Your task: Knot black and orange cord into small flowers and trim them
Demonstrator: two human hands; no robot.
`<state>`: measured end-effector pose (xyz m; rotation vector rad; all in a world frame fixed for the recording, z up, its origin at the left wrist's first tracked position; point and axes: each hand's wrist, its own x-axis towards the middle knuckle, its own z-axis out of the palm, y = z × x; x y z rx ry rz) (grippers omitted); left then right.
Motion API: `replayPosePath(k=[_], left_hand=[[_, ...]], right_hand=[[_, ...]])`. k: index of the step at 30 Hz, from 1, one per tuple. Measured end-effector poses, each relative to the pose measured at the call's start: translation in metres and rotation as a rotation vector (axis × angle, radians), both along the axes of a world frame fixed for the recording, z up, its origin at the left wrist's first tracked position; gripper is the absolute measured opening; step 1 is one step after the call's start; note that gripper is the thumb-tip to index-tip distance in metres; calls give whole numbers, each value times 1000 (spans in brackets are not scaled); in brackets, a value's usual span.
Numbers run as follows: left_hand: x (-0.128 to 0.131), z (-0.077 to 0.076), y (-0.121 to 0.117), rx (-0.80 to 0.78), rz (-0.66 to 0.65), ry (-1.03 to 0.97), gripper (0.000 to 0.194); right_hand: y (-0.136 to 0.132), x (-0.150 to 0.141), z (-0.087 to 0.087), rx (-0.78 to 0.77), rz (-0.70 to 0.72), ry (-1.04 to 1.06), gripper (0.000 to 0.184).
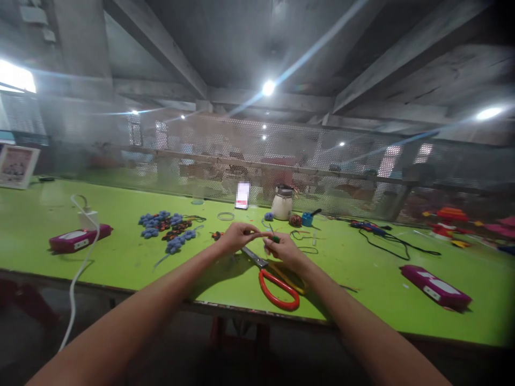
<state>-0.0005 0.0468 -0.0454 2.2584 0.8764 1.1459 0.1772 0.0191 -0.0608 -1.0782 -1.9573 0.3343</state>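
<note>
Two hands, the left hand (240, 236) and the right hand (281, 247), pinch one thin cord (263, 234) between them, its long axis running nine to three o'clock. One pair of scissors (262, 264) below points toward eleven; two purple boxes (435, 288) flank them.

Spans the view as a bright green tabletop (120, 209) with a dark, worn front edge. Carries a white picture frame (35, 161) at the far left, with a purple box (62, 244) nearer the front. Holds clustered blue bobbles (175, 244) beside orange-and-black pieces (174, 231), then a clear ring (226, 220) near an upright phone (242, 195) at the back. Continues rightward with a lidded jar (282, 206), a dark red ball (295, 220) and a small blue pot (307, 219). Bears red-and-yellow-handled scissors (262, 264) near the front edge. Ends rightward with dark cords (402, 246), a second purple box (434, 287) and a red-orange figure (451, 215), partly blurred.
</note>
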Motion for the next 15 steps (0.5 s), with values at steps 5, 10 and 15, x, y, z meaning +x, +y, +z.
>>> replayPosePath(k=[5, 10, 15], left_hand=[[-6, 10, 9, -150, -50, 42, 26], [-7, 3, 13, -313, -57, 1, 23], [-7, -11, 7, -460, -68, -107, 20]], right_hand=[[9, 26, 2, 28, -81, 6, 26], [22, 40, -1, 40, -274, -51, 21], [27, 43, -11, 1, -357, -145, 21]])
